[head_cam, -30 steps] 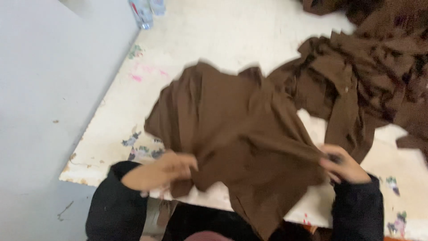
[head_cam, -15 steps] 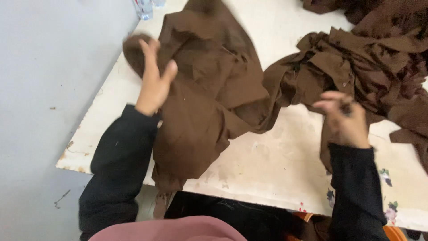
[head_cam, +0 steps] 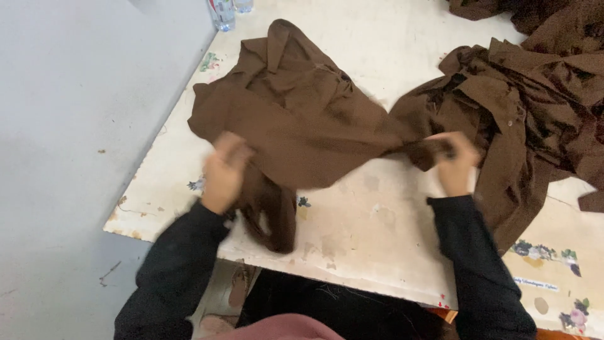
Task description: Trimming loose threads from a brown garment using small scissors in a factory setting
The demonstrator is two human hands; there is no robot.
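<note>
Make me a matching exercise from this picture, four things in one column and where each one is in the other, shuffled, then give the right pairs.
Things:
1. left hand
2. right hand
3. pile of brown clothes
4. clear bottle

Places:
A. at the far edge of the table, top of the picture
B. gripping the near left part of the brown garment
C. heaped on the table's right side
D. pinching the garment's right end beside the heap

Pairs: 1-B, 2-D, 3-C, 4-A
</note>
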